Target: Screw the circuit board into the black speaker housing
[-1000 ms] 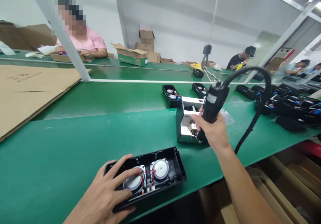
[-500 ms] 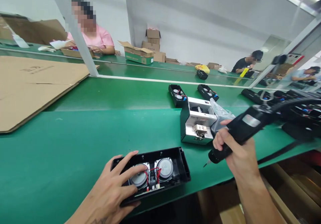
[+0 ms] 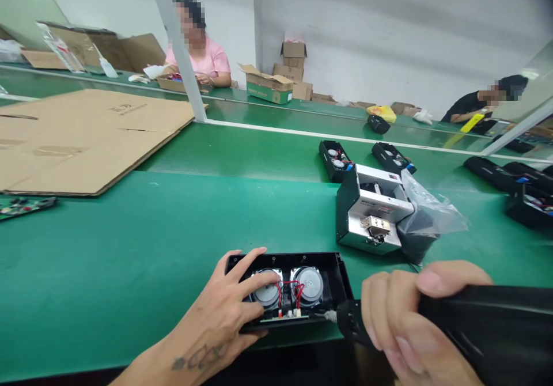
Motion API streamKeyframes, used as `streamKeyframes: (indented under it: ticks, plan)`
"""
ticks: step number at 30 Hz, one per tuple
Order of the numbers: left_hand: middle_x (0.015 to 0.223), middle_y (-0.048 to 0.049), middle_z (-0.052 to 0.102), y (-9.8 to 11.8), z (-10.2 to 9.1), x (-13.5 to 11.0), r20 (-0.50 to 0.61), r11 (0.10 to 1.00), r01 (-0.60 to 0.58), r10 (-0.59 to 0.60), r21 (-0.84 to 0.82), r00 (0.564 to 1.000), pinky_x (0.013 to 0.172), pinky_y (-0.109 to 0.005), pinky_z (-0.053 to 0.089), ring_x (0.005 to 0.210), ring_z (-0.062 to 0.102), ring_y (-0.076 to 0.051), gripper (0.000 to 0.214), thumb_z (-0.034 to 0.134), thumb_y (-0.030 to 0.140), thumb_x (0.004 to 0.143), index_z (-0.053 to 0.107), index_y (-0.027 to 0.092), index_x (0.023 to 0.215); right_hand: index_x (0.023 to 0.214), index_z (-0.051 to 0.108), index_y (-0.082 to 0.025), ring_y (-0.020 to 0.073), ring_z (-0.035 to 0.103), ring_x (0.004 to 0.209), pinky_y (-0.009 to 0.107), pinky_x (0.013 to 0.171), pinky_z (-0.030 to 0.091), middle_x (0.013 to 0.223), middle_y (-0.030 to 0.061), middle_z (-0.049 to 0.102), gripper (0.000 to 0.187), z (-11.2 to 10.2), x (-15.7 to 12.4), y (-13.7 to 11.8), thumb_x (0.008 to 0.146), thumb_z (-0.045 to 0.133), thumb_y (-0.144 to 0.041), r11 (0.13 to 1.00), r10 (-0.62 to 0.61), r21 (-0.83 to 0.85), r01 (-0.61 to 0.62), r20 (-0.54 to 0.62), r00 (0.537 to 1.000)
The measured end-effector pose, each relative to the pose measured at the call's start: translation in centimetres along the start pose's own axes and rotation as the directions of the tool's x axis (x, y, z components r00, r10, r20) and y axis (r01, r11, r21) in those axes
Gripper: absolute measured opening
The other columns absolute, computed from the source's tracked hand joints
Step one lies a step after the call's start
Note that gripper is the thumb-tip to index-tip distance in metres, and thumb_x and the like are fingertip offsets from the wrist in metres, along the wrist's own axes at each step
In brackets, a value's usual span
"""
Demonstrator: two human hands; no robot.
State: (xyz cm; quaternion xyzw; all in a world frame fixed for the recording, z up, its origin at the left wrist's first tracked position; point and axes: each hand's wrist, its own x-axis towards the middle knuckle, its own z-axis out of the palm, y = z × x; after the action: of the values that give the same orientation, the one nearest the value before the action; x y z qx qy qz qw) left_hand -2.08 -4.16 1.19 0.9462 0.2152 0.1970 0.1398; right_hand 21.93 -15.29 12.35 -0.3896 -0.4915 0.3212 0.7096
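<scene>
An open black speaker housing [image 3: 332,273] lies on the green belt in front of me. It holds two round speaker drivers [image 3: 287,288], joined by red wires above a small circuit board. My left hand [image 3: 216,317] grips it, fingers spread across the left driver. My right hand [image 3: 410,317] is closed around a black electric screwdriver [image 3: 484,322], whose tip is at the housing's lower right corner. The exact tip contact is hidden. Beyond them stands a silver and black screw feeder [image 3: 371,213].
A crumpled plastic bag [image 3: 432,207] lies against the feeder. Two open housings [image 3: 336,160] stand behind it, with more black housings [image 3: 492,174] at right. A cardboard sheet [image 3: 86,138] lies at left. A co-worker in pink [image 3: 199,57] sits across the belt.
My right hand has brought the screwdriver down from beside the screw feeder to the housing's lower right corner. The head view has swung left. My left hand stays on the housing.
</scene>
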Motion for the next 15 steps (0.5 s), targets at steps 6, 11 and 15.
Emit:
streamKeyframes:
  ticks: [6, 11, 15]
  plan:
    - [0.144, 0.0098, 0.07, 0.0, 0.0, -0.1, 0.002, 1.0, 0.001, -0.001, -0.003, 1.0, 0.12, -0.057, 0.014, 0.157, 0.035, -0.038, 0.025, 0.089, 0.043, 0.083, 0.07, 0.028, 0.082, 0.115, 0.055, -0.035, 0.0091, 0.042, 0.048, 0.025, 0.048, 0.032, 0.059, -0.0103, 0.046, 0.016, 0.2, 0.1, 0.9, 0.103, 0.064, -0.03, 0.998, 0.067, -0.02, -0.067, -0.013, 0.998]
    - [0.14, 0.0079, 0.072, 0.0, 0.0, -0.1, -0.001, 1.0, -0.012, 0.012, 0.012, 1.0, 0.117, -0.056, 0.014, 0.153, 0.039, -0.039, 0.026, 0.09, 0.044, 0.081, 0.07, 0.028, 0.082, 0.114, 0.054, -0.034, 0.0091, 0.041, 0.048, 0.024, 0.047, 0.033, 0.058, -0.0108, 0.044, 0.014, 0.5, 0.2, 1.9, 0.103, 0.062, -0.028, 0.998, 0.069, -0.015, -0.069, -0.006, 0.998]
    - [0.141, 0.0083, 0.071, 0.2, -0.2, 0.0, 0.006, 0.999, -0.02, 0.02, 0.033, 1.0, 0.117, -0.056, 0.014, 0.153, 0.039, -0.04, 0.027, 0.092, 0.044, 0.079, 0.071, 0.028, 0.084, 0.113, 0.054, -0.033, 0.0092, 0.042, 0.048, 0.023, 0.047, 0.034, 0.059, -0.0109, 0.044, 0.013, 1.0, 0.0, 2.1, 0.103, 0.061, -0.027, 0.997, 0.068, -0.037, -0.069, -0.008, 0.998]
